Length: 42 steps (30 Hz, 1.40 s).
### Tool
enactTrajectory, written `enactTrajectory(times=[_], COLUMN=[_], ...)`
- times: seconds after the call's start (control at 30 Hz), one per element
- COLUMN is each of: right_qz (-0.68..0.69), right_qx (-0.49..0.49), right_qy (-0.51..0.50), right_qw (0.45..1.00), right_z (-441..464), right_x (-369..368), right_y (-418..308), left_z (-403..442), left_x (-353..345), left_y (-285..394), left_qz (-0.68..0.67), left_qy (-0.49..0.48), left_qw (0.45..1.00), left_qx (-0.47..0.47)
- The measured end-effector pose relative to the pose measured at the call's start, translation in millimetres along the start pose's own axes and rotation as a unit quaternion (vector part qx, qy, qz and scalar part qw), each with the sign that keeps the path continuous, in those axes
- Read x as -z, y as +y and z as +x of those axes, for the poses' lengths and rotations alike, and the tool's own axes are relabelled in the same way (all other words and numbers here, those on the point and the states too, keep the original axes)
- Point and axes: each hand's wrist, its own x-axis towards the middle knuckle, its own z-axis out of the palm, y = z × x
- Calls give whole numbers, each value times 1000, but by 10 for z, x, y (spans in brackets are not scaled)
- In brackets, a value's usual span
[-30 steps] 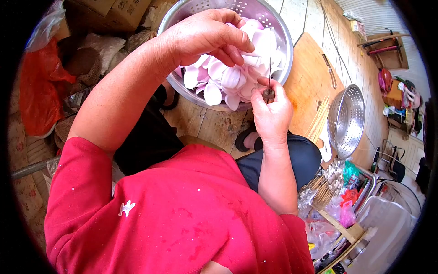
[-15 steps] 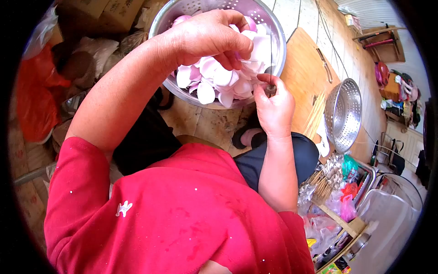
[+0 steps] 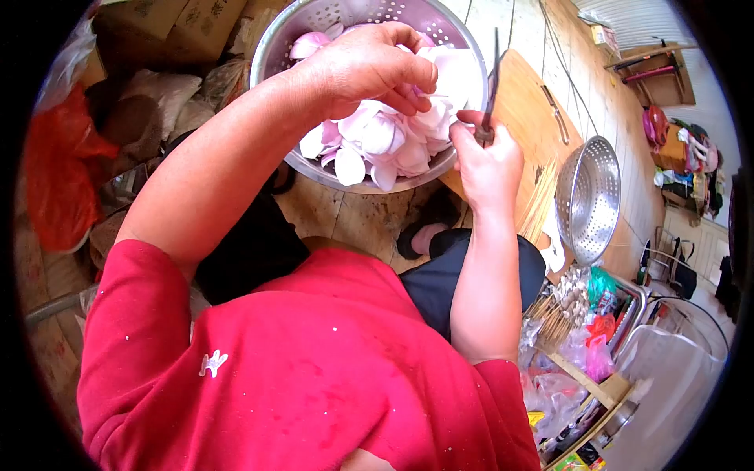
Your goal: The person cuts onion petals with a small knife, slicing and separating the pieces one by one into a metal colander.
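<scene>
My left hand (image 3: 377,71) is over the metal colander (image 3: 271,47), its fingers curled together; what they hold, if anything, is hidden. Pale pink and white petal-like pieces (image 3: 373,133) fill the colander below it. At the colander's right rim, my right hand (image 3: 487,165) grips the dark handle of a thin knife (image 3: 493,82), whose blade points up and away from me. The blade stands apart from my left hand.
To the right, a wooden board (image 3: 514,102) carries another knife (image 3: 555,114) and thin sticks (image 3: 539,200). Beside it a second colander (image 3: 589,200) is tilted. A red plastic bag (image 3: 63,173) lies at left. Bundled skewers and plastic bags (image 3: 559,392) fill the lower right.
My right hand has moved right and up, away from my left hand. The knife has turned, so its blade shows broader. The colander has shifted left in view.
</scene>
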Motion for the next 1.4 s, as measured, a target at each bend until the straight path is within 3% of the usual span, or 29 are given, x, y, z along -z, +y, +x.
enactTrajectory(times=[0.1,0.2,0.87,1.17,1.4], right_qz=[89,81,68,98,174], right_qx=[34,14,25,-6,-50], right_qy=[-9,-64,-97,-187,-206], right_qw=[995,995,993,977,962], right_z=[-169,-284,-290,-252,-167], right_x=[-43,-100,-195,-199,-309], right_y=[49,48,48,30,-80], left_z=[18,-3,-51,-122,-215], left_x=[19,1,-13,14,7], left_y=[-11,10,5,-11,-64], left_qz=[25,23,19,13,13], left_qy=[23,30,9,33,-34], left_qw=[999,999,999,999,997], left_qx=[-17,-28,-30,13,71])
